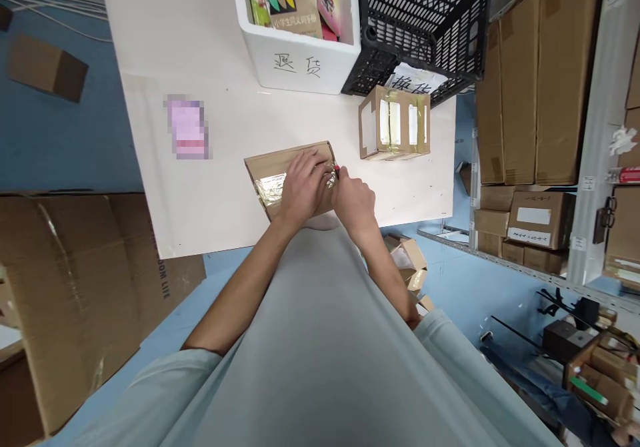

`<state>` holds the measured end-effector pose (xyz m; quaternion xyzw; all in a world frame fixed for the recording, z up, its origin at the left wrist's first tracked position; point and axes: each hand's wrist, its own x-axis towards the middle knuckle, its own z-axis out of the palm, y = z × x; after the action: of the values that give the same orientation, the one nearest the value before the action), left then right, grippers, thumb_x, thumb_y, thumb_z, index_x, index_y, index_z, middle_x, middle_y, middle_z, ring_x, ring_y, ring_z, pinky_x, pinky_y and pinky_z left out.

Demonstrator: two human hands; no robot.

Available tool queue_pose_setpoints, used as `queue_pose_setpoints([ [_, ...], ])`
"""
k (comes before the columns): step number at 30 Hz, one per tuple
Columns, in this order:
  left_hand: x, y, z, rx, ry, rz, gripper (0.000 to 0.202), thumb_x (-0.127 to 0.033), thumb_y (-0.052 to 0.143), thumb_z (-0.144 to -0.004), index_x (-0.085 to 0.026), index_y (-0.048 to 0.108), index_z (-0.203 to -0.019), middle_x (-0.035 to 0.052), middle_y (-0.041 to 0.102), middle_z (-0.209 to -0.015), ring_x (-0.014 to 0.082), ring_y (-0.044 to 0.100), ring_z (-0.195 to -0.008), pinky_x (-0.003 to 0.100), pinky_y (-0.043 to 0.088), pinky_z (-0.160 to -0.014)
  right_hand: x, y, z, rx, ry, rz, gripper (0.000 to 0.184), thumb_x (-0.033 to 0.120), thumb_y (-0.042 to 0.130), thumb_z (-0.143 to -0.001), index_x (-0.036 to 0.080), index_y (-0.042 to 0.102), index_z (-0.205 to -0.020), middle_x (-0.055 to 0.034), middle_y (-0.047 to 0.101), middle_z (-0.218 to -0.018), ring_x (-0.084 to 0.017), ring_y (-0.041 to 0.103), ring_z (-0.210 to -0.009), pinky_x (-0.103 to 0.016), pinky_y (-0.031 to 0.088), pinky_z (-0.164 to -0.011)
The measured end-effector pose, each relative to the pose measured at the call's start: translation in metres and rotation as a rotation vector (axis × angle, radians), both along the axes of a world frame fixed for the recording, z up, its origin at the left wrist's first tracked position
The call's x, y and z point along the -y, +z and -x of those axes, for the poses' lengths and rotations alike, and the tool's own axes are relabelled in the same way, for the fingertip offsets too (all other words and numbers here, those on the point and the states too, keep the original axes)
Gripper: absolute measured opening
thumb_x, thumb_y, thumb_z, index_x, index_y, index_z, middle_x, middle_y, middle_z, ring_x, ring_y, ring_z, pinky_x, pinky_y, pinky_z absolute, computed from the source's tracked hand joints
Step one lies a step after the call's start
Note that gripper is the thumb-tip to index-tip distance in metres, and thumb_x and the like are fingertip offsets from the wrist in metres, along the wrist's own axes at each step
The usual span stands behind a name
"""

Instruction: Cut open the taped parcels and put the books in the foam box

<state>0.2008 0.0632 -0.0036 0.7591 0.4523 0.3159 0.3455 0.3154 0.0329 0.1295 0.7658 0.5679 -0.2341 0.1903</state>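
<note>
A flat cardboard box (pixel 295 155) with shiny clear tape lies slanted on the white table (pixel 225 120), close to my body. My left hand (pixel 304 187) rests on top of it, its fingers stretched out over the cardboard and tape. At the right end of the box, my right hand (pixel 354 197) is closed around a small tool with a red and black end (pixel 337 171). My fist hides most of this tool, so its kind is unclear. The tape near the tool looks crumpled.
Behind the box stand a white foam bin (pixel 300 60) of books and a black plastic crate (pixel 400 27). A taped carton (pixel 395 123) sits at right, a blurred pink item (pixel 189 129) at left. Shelves of cartons (pixel 537 217) line the right side; a large carton (pixel 85 287) stands lower left.
</note>
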Motion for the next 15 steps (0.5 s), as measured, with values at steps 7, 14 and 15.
queue_pose_setpoints([
  [7,0.002,0.003,0.001,-0.026,-0.019,-0.016,0.031,-0.039,0.048,-0.118,-0.027,0.076,-0.12,0.0123,0.076,-0.144,0.0339,0.058,-0.159,0.067,0.038,-0.14,0.018,0.007,0.0,0.01,-0.053,0.052,0.053,0.015,0.039,-0.116,0.008,0.048,-0.168,-0.0271,0.082,-0.129,-0.035,0.081,-0.122,-0.043,0.062,-0.1],
  [14,0.005,0.001,0.003,-0.03,-0.014,-0.034,0.029,-0.038,0.049,-0.119,-0.026,0.076,-0.122,0.0132,0.077,-0.145,0.0332,0.059,-0.16,0.065,0.038,-0.14,0.017,0.006,0.003,0.002,-0.061,0.064,0.05,0.013,0.041,-0.116,0.009,0.052,-0.164,-0.0267,0.082,-0.128,-0.033,0.082,-0.122,-0.041,0.062,-0.099],
  [15,0.006,0.0,0.003,-0.034,-0.01,-0.036,0.03,-0.037,0.048,-0.119,-0.026,0.076,-0.123,0.0129,0.077,-0.145,0.033,0.059,-0.16,0.065,0.038,-0.14,0.02,0.006,0.003,0.005,-0.064,0.075,0.05,0.013,0.042,-0.115,0.009,0.052,-0.164,-0.0265,0.082,-0.126,-0.034,0.083,-0.12,-0.041,0.063,-0.099],
])
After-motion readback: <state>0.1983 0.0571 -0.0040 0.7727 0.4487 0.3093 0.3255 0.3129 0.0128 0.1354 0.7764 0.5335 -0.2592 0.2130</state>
